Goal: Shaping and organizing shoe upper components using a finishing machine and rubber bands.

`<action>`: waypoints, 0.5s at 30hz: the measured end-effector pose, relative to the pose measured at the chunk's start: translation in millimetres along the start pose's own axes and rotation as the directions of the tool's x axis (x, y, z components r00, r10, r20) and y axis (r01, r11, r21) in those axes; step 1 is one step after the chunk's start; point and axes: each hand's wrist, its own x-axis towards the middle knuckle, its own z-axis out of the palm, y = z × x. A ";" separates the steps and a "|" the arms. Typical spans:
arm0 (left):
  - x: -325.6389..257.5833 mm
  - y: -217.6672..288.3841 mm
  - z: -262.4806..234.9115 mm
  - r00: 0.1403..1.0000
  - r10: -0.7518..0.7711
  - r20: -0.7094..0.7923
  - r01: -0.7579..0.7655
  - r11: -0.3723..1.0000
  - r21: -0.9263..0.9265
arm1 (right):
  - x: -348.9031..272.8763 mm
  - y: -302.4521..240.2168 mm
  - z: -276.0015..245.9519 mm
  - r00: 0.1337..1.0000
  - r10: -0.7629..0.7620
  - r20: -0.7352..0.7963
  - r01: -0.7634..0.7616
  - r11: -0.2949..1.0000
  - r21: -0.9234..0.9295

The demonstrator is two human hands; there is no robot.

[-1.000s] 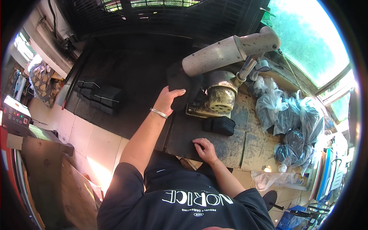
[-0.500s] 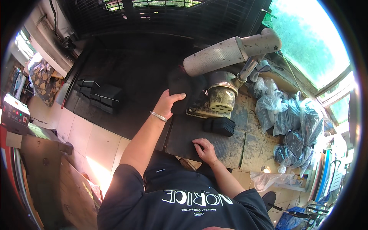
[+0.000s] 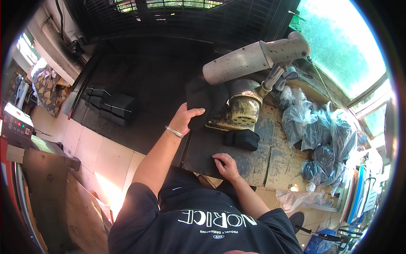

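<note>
My left hand [image 3: 182,120] is closed on a flat black pad [image 3: 205,95], its thumb on top and its fingers hidden beneath. The pad reaches up to the machine, below the end of a ribbed grey cylinder [image 3: 237,62] and left of a worn cream-coloured drum with holes [image 3: 245,110]. Dark on dark, the contact between pad and machine cannot be made out. My right hand [image 3: 227,166] rests on the near part of the black worktop [image 3: 203,148], fingers curled in and nothing visible in them. Just beyond it lies a small stack of black pads [image 3: 242,139].
More black blocks [image 3: 110,106] lie in stacks on the left of the worktop. Several tied clear bags with dark contents [image 3: 317,127] sit at right on worn cardboard [image 3: 275,165]. A control box with buttons [image 3: 17,122] stands at far left. Behind is a dark grille [image 3: 182,21].
My left hand has turned slightly and dropped a little, and the black pad has turned with it beside the machine. The right hand stays put.
</note>
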 end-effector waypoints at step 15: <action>-4.3 1.9 -7.2 1.000 0.025 0.014 -0.024 0.999 -0.024 | 0.0 0.7 0.3 1.000 0.002 0.004 -0.002 1.000 0.005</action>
